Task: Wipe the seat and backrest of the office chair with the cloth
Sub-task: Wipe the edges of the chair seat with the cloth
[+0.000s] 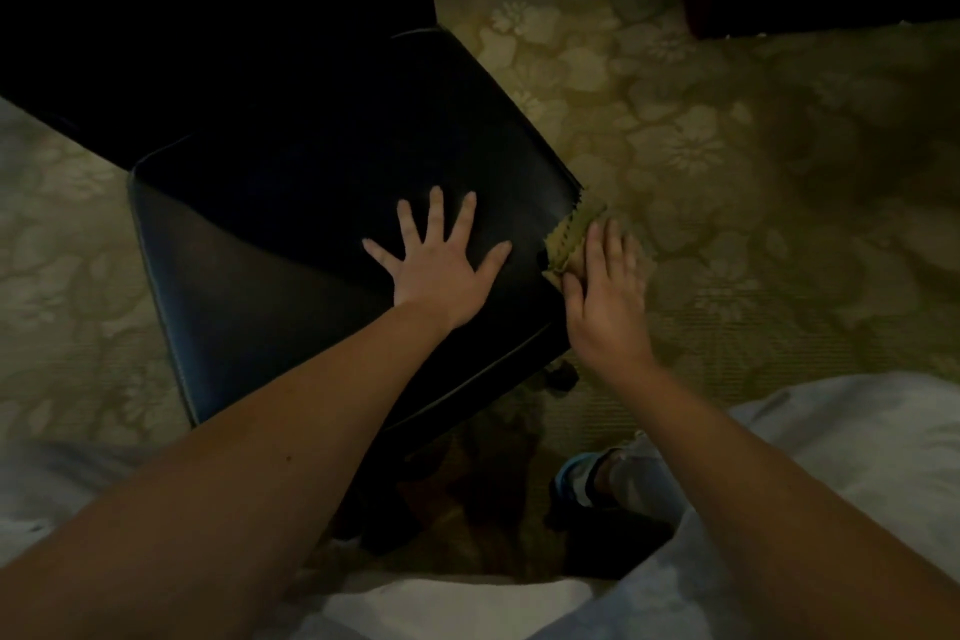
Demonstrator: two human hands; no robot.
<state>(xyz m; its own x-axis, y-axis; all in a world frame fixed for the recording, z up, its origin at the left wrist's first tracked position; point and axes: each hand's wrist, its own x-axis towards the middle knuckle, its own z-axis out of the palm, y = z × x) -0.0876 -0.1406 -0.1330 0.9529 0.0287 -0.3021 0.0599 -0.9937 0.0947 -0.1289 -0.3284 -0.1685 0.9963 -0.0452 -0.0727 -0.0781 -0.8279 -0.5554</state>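
Cloth (569, 237) looks thin and limp under your flat right hand (605, 296) at the seat's (311, 203) right edge, nothing gripped; left hand (439, 265) lies spread flat on the slick-looking seat, so press through the palm, don't pinch.

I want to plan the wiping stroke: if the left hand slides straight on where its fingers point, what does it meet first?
Only bare seat lies ahead of the left hand; then probably the backrest, though it is too dark to be sure.
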